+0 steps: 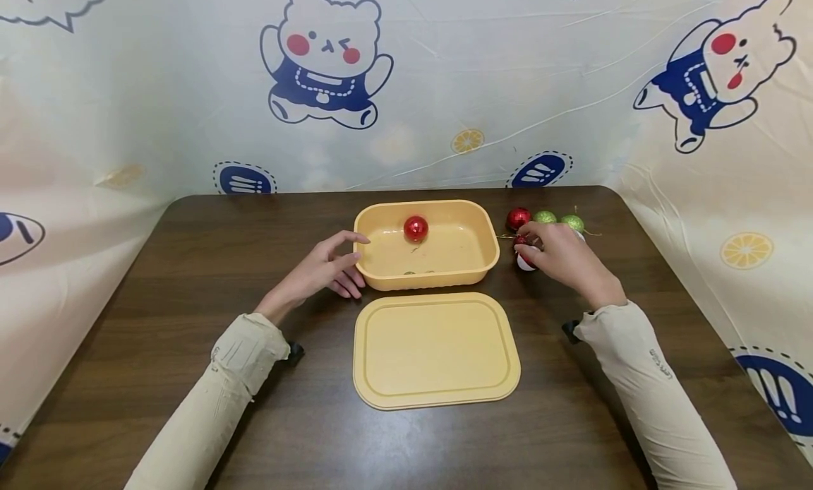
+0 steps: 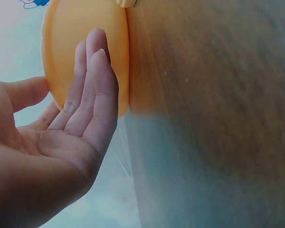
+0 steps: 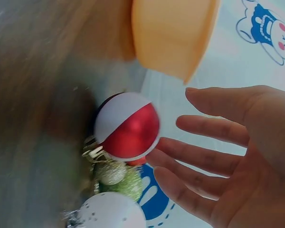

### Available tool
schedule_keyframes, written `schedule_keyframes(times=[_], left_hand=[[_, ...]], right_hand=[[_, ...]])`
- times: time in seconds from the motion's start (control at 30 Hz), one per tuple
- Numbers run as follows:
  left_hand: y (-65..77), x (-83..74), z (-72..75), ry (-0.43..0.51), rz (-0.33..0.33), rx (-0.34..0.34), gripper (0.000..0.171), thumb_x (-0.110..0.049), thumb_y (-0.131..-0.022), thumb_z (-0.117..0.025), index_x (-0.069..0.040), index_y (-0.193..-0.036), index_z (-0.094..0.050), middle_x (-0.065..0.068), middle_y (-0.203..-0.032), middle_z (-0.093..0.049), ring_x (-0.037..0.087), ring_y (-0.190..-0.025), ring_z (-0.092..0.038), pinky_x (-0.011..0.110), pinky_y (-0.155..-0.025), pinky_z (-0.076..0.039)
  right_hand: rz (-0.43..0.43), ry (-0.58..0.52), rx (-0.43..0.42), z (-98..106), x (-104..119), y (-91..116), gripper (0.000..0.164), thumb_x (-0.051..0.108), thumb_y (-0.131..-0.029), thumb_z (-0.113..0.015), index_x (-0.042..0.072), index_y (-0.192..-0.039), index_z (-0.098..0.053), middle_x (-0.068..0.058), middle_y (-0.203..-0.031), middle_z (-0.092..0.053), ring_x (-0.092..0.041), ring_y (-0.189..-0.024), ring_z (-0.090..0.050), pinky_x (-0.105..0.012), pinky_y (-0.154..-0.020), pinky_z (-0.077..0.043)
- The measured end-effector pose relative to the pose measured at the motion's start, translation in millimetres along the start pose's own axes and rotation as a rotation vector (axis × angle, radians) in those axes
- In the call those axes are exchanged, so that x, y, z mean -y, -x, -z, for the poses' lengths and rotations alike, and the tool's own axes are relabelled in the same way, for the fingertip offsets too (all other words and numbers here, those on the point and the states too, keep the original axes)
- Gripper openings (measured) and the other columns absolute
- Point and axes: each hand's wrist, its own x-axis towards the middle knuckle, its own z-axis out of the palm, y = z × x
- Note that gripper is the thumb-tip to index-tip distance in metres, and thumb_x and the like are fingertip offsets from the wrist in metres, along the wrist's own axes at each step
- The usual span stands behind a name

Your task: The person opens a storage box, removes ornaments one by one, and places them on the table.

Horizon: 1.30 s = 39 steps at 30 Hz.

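Note:
A yellow rectangular container (image 1: 425, 281) stands on the table with a shiny red bauble (image 1: 416, 229) inside. My left hand (image 1: 317, 264) is at the container's left end, its thumb and fingers spread and touching the wall. In the left wrist view the fingers look nearly straight. To the right of the container, my right hand (image 1: 562, 255) hovers over a group of Christmas baubles. Its relaxed fingers (image 3: 204, 156) are beside a red-and-white bauble (image 3: 133, 130), with no grip on it. Around it are a red bauble (image 1: 519, 217), green baubles (image 1: 544, 218) and a speckled white bauble (image 3: 111, 211).
A flat yellow lid (image 1: 437, 352) lies on the brown wooden table (image 1: 305, 412), just in front of the container. A cartoon-printed curtain (image 1: 432, 73) hangs behind the table and along its sides.

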Motion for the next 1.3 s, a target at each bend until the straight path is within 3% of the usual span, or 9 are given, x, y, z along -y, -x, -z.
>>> schedule_keyframes(times=[0.27, 0.5, 0.77, 1.0, 1.3], left_hand=[[0.4, 0.4, 0.6, 0.004, 0.001, -0.002, 0.037, -0.021, -0.107, -0.048, -0.016, -0.143, -0.041, 0.028, -0.087, -0.069, 0.041, -0.072, -0.071, 0.048, -0.066, -0.061], [1.0, 1.2, 0.4, 0.009, -0.005, -0.001, 0.039, -0.023, -0.107, -0.048, -0.014, -0.144, -0.040, 0.028, -0.087, -0.069, 0.040, -0.072, -0.071, 0.048, -0.065, -0.060], [1.3, 0.1, -0.1, 0.016, -0.007, 0.003, 0.038, -0.018, -0.107, -0.046, -0.013, -0.145, -0.040, 0.027, -0.087, -0.069, 0.040, -0.071, -0.071, 0.049, -0.065, -0.060], [1.5, 0.2, 0.3, 0.017, -0.009, -0.001, 0.037, -0.018, -0.107, -0.046, -0.015, -0.143, -0.041, 0.027, -0.087, -0.069, 0.040, -0.071, -0.071, 0.049, -0.065, -0.060], [1.6, 0.2, -0.1, 0.021, -0.016, 0.005, 0.038, -0.018, -0.107, -0.046, -0.013, -0.144, -0.040, 0.028, -0.088, -0.069, 0.043, -0.072, -0.070, 0.050, -0.065, -0.060]], right_hand=[[0.064, 0.012, -0.024, 10.4, 27.7, -3.7, 0.029, 0.019, -0.095, -0.068, 0.001, -0.118, -0.067, -0.019, -0.108, -0.070, -0.033, -0.092, -0.064, -0.049, -0.084, -0.055], [0.130, -0.030, -0.057, 10.7, 48.0, -11.9, 0.027, 0.018, -0.095, -0.068, 0.002, -0.117, -0.069, -0.012, -0.103, -0.071, -0.024, -0.086, -0.065, -0.043, -0.079, -0.056], [0.145, -0.065, -0.024, 5.2, 64.0, -22.2, 0.029, 0.017, -0.095, -0.068, 0.001, -0.119, -0.068, -0.013, -0.106, -0.070, -0.027, -0.089, -0.064, -0.043, -0.080, -0.055], [0.158, -0.094, 0.032, -1.7, 80.4, -28.9, 0.031, 0.018, -0.096, -0.067, 0.001, -0.122, -0.067, -0.016, -0.116, -0.069, -0.031, -0.105, -0.066, -0.046, -0.091, -0.055], [0.193, -0.116, 0.076, -9.8, 93.8, -35.3, 0.029, 0.019, -0.097, -0.067, 0.002, -0.120, -0.068, -0.015, -0.112, -0.070, -0.029, -0.100, -0.066, -0.043, -0.087, -0.056]])
